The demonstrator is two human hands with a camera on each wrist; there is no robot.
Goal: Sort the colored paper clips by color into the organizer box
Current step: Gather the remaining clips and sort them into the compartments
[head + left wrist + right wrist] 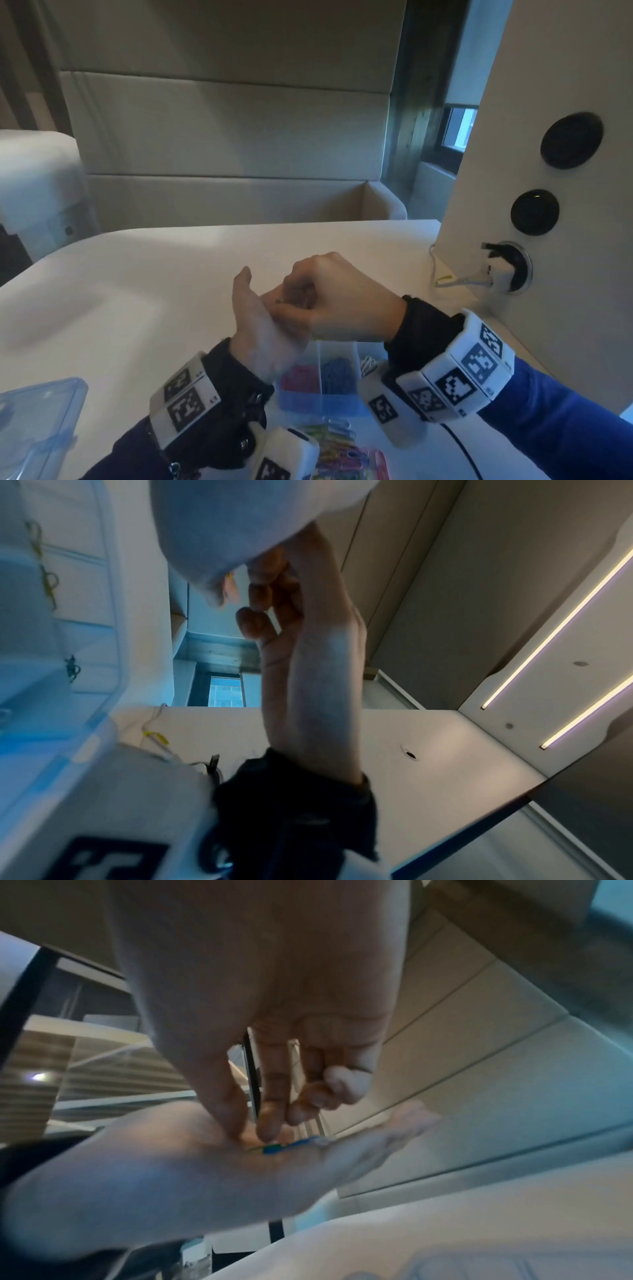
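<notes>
My left hand is raised palm up over the table, fingers relaxed, with a few blue and green paper clips lying on the palm. My right hand reaches down into that palm. Its thumb and forefinger pinch the near end of those clips, and the other fingers are curled. Below the hands stands the clear organizer box, with red clips in one compartment and blue clips in the one to its right. A mixed pile of colored clips lies in front of the box.
A clear blue lid lies at the table's left front corner. On the right stands a white wall panel with a plug and charger, and a cable trails onto the table. White clips show at the box's right end.
</notes>
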